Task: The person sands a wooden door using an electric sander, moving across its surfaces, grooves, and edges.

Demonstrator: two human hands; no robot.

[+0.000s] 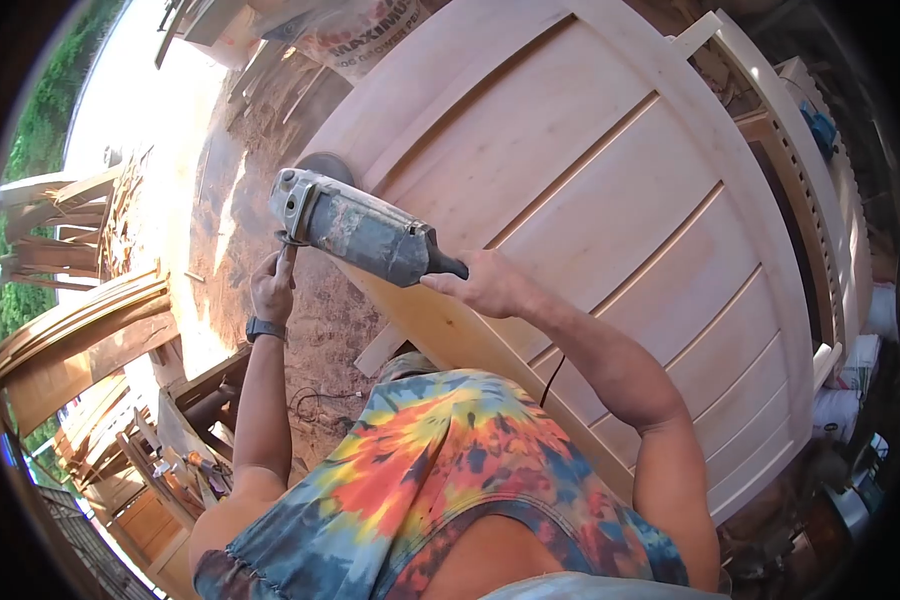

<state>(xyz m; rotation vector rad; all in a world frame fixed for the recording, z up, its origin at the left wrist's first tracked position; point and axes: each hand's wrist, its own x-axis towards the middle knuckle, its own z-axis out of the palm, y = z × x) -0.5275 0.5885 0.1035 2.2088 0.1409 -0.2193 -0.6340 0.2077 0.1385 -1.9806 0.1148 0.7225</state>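
A grey, worn angle grinder (365,228) is held in both hands over the near left corner of a large pale wooden door panel (570,180). Its round disc (326,167) lies at the panel's edge. My left hand (273,288), with a dark watch on the wrist, is wrapped round the side handle beneath the tool's head. At the rear end of the tool, my right hand (485,284) grips the dark grip. Long straight grooves run across the panel's slats. A black cord hangs below my right forearm.
Stacked wood pieces (80,345) stand at the left. Dusty ground (315,310) shows beside the panel. At the upper right is a wooden frame (790,170) with a blue tool (820,130) behind it. A printed bag (355,40) lies at the top.
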